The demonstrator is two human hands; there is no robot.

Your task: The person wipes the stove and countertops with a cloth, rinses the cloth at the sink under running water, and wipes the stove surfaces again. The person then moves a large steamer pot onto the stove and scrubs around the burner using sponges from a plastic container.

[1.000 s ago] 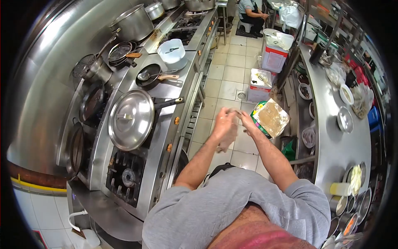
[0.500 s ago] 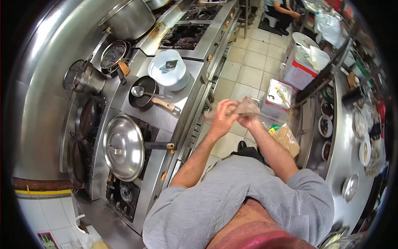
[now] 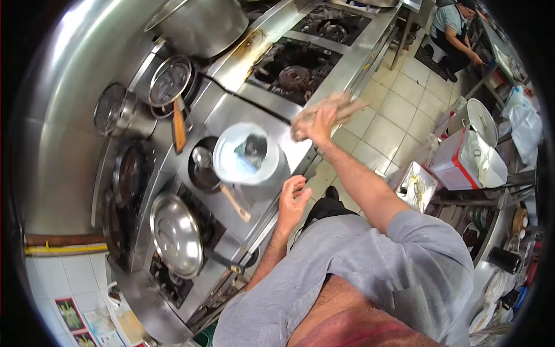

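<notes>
Hands, two. Right hand (image 3: 322, 128): closed around a bunched grey-brown cloth (image 3: 338, 110), blurred, held out at the front edge of the steel cooking range (image 3: 272, 124); contact between cloth and steel cannot be told. Left hand (image 3: 293, 202): fingers loosely curled, thumb spread apart from them, nearer the body than the right and close to the same edge.

White plastic bucket (image 3: 240, 156): just beyond the left hand, to its left; dark item (image 3: 254, 149) inside.

Wooden handle (image 3: 235, 203): left of the left hand, slanting towards the body.

Dark frying pan (image 3: 199, 182): left of the bucket; metal ladle (image 3: 202, 157) in its bowl.

Steel lid (image 3: 176, 236): farther left of the left hand and nearer the body, domed.

Gas burner (image 3: 296, 75): beyond the right hand.

Mesh strainer (image 3: 170, 80): well left of the right hand; wooden handle pointing bodywards.

Large steel pot (image 3: 199, 29): farther off, beyond the strainer.

Person (image 3: 454, 37): far beyond the right hand, to its right, knees bent.
</notes>
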